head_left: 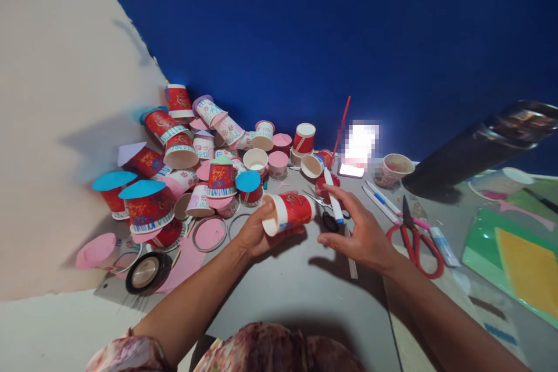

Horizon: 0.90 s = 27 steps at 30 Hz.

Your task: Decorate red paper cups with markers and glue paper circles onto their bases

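Observation:
My left hand [257, 232] is wrapped round a red and white paper cup [296, 210], tipped on its side with its open mouth toward the left. It carries gold print and a patch of blue marking. To its right, my right hand [360, 229] has a white marker [332, 193] with a blue end among its fingers, the thumb held apart below. Small black-handled scissors [330, 221] lie on the table between the hands, partly covered by the marker.
Decorated paper cups [146, 206] are piled at the left, some with blue paper discs. Red-handled scissors [416, 244], several markers, a glue tube [443, 246] and a tall dark flask [471, 151] lie or stand at the right. A lit phone [360, 148] leans at the back.

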Each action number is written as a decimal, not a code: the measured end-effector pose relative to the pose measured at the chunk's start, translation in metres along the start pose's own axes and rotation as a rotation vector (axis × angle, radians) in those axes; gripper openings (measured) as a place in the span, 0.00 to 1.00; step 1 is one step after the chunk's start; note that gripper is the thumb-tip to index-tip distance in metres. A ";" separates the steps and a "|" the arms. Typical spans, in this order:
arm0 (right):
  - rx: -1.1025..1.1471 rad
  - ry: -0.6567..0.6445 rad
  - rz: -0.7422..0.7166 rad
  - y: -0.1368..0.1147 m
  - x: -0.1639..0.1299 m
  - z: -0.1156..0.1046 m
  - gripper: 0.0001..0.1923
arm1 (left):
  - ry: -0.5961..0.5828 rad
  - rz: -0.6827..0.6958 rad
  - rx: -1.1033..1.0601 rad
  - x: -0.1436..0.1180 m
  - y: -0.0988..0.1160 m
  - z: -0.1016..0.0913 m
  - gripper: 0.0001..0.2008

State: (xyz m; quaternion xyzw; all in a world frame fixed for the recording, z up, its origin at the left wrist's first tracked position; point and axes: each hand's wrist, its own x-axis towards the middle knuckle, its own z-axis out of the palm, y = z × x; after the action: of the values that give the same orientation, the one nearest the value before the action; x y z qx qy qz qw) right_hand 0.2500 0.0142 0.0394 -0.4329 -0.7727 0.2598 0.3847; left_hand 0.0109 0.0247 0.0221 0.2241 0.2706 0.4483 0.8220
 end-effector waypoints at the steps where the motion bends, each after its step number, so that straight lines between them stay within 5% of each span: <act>1: 0.005 -0.006 0.000 0.000 0.000 0.000 0.42 | 0.023 -0.045 -0.038 0.001 0.000 -0.001 0.26; 13: -0.063 -0.055 -0.007 0.002 0.000 0.004 0.40 | 0.012 -0.227 -0.183 0.005 -0.006 -0.006 0.45; 21: 0.041 -0.093 0.183 0.003 -0.003 0.010 0.48 | 0.124 0.165 0.051 0.005 -0.020 0.003 0.42; 27: 0.183 -0.128 0.295 0.002 -0.005 0.021 0.59 | 0.090 0.275 0.201 0.003 -0.037 -0.002 0.49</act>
State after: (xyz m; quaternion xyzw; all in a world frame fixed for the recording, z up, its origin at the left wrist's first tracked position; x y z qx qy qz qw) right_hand 0.2353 0.0095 0.0236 -0.4874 -0.6968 0.4097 0.3303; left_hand 0.0334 0.0091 -0.0030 0.3199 0.3174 0.5366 0.7134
